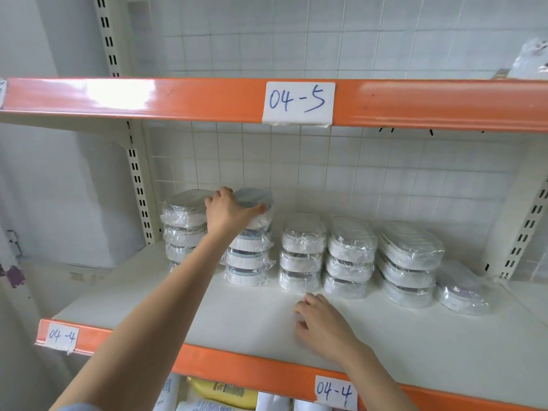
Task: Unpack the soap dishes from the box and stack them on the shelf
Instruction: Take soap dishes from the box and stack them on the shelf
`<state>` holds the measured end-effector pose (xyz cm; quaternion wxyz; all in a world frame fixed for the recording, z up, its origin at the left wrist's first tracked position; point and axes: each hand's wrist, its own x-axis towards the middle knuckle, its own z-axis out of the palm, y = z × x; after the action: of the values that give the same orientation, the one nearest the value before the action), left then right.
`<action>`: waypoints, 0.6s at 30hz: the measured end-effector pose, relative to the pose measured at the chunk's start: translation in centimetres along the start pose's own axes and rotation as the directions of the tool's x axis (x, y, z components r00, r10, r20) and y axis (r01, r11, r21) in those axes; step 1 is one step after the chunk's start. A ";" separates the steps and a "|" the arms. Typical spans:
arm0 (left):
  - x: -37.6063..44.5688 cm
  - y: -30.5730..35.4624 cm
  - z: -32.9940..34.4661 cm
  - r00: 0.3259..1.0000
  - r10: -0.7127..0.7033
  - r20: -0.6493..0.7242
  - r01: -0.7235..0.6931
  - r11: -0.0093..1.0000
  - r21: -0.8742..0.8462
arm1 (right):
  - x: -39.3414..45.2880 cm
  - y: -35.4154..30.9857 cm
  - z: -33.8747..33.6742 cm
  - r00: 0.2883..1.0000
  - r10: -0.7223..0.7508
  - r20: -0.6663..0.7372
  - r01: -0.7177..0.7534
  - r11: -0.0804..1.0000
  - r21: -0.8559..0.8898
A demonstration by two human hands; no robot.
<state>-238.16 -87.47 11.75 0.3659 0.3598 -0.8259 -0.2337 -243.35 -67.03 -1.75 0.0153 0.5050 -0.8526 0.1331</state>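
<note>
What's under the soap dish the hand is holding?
Under that top dish, gripped by the left hand, sit three more wrapped dishes. The arm hides their left edges.

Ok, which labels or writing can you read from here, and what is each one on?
"04-5": paper label on the upper orange beam.
"04-4": paper label at the lower orange beam's left end.
"04-4": paper label further right on that beam.
Yellow package below: print too blurred to read.
</note>
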 end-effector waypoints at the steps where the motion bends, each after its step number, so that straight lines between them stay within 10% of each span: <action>1: 0.1 -0.1 0.3 1.000 0.005 0.016 -0.005 1.000 0.014 | 0.0 0.1 -0.1 1.000 -0.004 -0.002 0.004 1.000 0.015; 11: -0.2 -0.5 1.1 0.998 0.010 0.064 -0.016 0.996 0.087 | 0.1 0.7 -0.4 1.000 -0.006 0.004 0.006 0.989 0.146; 18: -4.3 -2.2 0.0 0.992 0.026 -0.126 -0.055 0.971 -0.232 | -1.2 1.4 -1.0 0.990 0.113 -0.085 -0.065 0.897 0.436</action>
<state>-235.16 -85.56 8.45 0.4604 0.3107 -0.7757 -0.2996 -244.09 -65.16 -1.29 -0.0569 0.4484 -0.8219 0.3466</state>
